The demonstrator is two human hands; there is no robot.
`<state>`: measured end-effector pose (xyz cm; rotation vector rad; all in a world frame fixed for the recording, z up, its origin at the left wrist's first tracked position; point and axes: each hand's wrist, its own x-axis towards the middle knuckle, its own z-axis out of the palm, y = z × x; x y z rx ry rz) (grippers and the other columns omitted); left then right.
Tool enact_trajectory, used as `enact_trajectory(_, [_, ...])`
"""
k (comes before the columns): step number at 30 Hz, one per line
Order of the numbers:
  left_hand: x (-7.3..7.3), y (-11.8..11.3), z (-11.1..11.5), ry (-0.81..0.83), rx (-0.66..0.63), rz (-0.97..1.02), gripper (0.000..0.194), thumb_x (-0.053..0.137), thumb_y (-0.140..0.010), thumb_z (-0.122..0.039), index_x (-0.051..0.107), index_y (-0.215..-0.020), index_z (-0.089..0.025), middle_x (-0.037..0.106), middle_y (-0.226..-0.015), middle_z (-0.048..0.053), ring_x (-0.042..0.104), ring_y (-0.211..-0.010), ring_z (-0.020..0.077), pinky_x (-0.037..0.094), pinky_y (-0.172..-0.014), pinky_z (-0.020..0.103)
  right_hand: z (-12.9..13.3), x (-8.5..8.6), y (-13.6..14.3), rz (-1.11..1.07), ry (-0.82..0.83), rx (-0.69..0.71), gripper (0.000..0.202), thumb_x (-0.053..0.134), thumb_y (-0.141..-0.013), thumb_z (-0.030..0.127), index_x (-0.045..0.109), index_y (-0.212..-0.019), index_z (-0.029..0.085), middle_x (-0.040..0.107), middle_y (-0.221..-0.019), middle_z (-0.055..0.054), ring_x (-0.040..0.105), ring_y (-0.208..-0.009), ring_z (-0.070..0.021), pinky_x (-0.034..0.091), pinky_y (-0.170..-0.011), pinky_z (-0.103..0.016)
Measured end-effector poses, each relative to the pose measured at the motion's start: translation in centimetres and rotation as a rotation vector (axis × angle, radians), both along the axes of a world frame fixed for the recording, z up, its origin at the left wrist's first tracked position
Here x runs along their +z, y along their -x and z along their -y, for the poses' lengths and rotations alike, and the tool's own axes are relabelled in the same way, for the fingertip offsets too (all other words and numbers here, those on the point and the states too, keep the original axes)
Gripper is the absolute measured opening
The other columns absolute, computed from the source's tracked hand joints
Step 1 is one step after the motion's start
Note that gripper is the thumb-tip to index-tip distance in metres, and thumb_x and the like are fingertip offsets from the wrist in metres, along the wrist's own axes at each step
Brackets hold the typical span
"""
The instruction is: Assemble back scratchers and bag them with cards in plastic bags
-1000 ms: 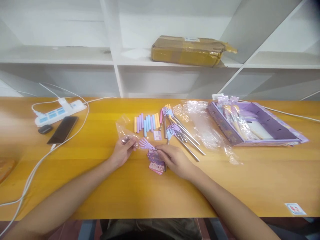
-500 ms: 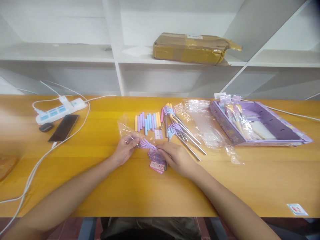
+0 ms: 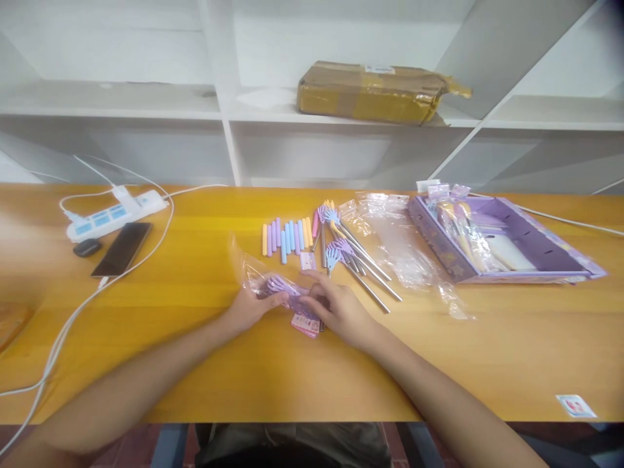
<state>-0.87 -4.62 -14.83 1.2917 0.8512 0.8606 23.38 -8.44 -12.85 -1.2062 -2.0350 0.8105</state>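
Note:
A purple back scratcher (image 3: 279,284) with a hand-shaped head lies inside a clear plastic bag (image 3: 251,270). My left hand (image 3: 252,307) is closed on the bag, its thumb pressed across the front below the purple head. At the bag's right end my right hand (image 3: 341,309) pinches the near end of the back scratcher, index finger raised; the exact grip is partly hidden. Under both hands lies a stack of printed cards (image 3: 305,324). Just behind, a single card (image 3: 307,260) rests by a row of pastel handle tubes (image 3: 287,237).
Several back scratchers with metal rods (image 3: 363,266) lie right of the tubes. Beyond them are empty clear bags (image 3: 404,250) and a purple box (image 3: 526,278) holding bagged pieces. A phone (image 3: 121,249), a power strip (image 3: 117,216) and cables are at left. A taped carton (image 3: 370,94) sits on the shelf.
The purple back scratcher has gone further into the bag. My left hand has moved slightly right and lower, closer to my right hand, whose index finger has lifted.

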Motion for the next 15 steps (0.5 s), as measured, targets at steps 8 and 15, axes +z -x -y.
enact_trajectory(8, [0.4,0.3,-0.9,-0.010,0.269,0.239,0.035,0.089,-0.084,-0.050,0.073,-0.085,-0.018,0.073,-0.070,0.000,0.064,-0.061,0.0138,0.053,-0.068,0.029,-0.1,1.4,-0.6,0.219,-0.039,-0.128,0.051,0.045,-0.112,0.041,0.041,-0.158,0.019,0.072,-0.084,-0.002,0.068,-0.070,-0.0214,0.048,-0.067,-0.031])
enact_trajectory(15, [0.5,-0.1,-0.9,0.093,0.289,0.257,0.040,0.092,-0.079,-0.052,0.071,-0.081,-0.018,0.068,-0.059,-0.001,0.059,-0.050,0.0127,0.047,-0.058,0.028,-0.2,0.9,-1.0,0.229,-0.164,-0.219,0.045,0.048,-0.110,0.039,0.047,-0.151,0.019,0.072,-0.087,-0.004,0.069,-0.071,-0.0216,0.050,-0.064,-0.032])
